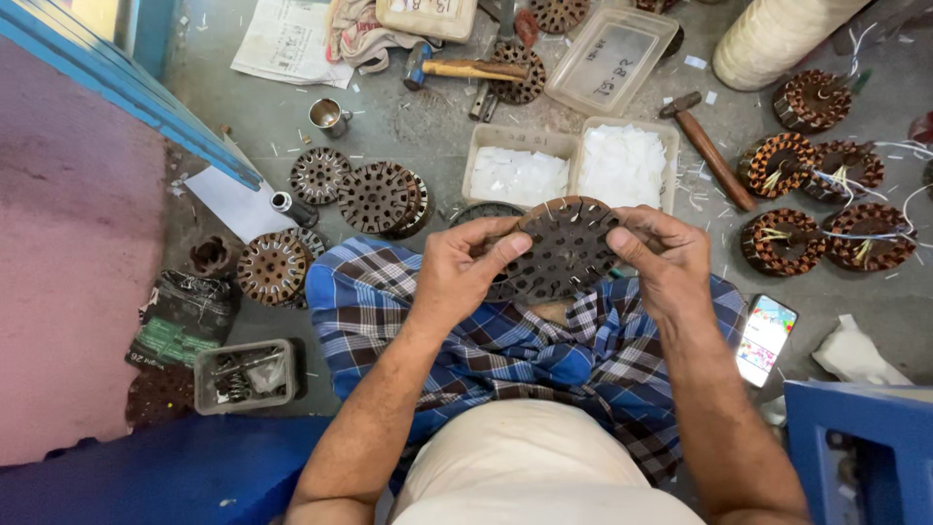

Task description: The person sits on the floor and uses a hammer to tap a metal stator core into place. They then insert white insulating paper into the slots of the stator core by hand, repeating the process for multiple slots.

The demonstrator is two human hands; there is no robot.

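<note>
While both the left hand (pixel 459 275) and right hand (pixel 664 261) pinch the slotted stator core (pixel 564 251) by its rim, slot insulation seems under way, calling for steady turning.

I count two hammers (pixel 466 68) (pixel 708 148) and two trays of white slips (pixel 517 177) (pixel 623 165) beyond the held stator core (pixel 564 248). Right of that core lie five wound stators (pixel 812 100) (pixel 777 163) (pixel 847 163) (pixel 781 241) (pixel 868 236) and one phone (pixel 765 338). Left of it sits one metal cup (pixel 328 116).
</note>
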